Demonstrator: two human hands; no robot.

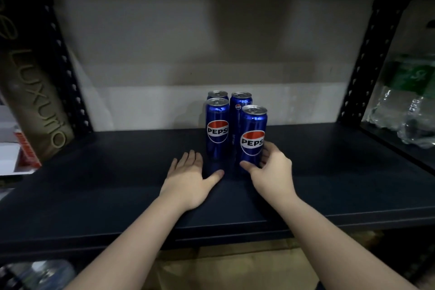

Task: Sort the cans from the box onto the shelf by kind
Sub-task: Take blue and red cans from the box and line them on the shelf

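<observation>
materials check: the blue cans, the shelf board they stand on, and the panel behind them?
Blue cans: look like thin metal, probably aluminium. Glossy printed blue wall, bare silvery lid with pull tab.
Shelf board: probably painted metal or a laminate. Dark, matte, smooth, with a folded-looking front lip.
Back panel: uncertain, perhaps board or wall. Pale, flat, dull, with horizontal bands.
The right hand holds the front can.

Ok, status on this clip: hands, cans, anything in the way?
Left hand open, flat on shelf. Right hand gripping front-right Pepsi can. Three more Pepsi cans upright behind. Nothing blocking.
</observation>
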